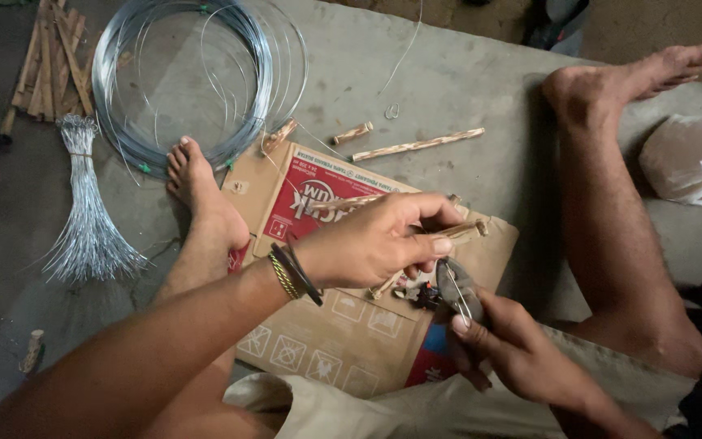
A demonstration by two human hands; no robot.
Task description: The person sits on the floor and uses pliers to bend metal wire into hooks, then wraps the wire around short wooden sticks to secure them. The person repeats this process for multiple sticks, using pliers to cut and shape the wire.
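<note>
Left hand: closed, fingertips pinching a short wooden stick, held above the flattened cardboard box.
Stick: long axis roughly level, running left-right, its free end pointing right, past the fingertips.
Right hand: closed around the handles of small pliers, just below and right of the left hand; a thin wire runs along the pliers.
Pliers: nose aimed up towards the stick, near it; whether they touch cannot be told.
Nearer hand to the stick: left, already holding it.
Surroundings on the floor: wire coil and bundle of cut wires well to the left; loose sticks beyond the cardboard; stick pile far left; white plastic bag at right.
Open room: between the legs, over the cardboard.
</note>
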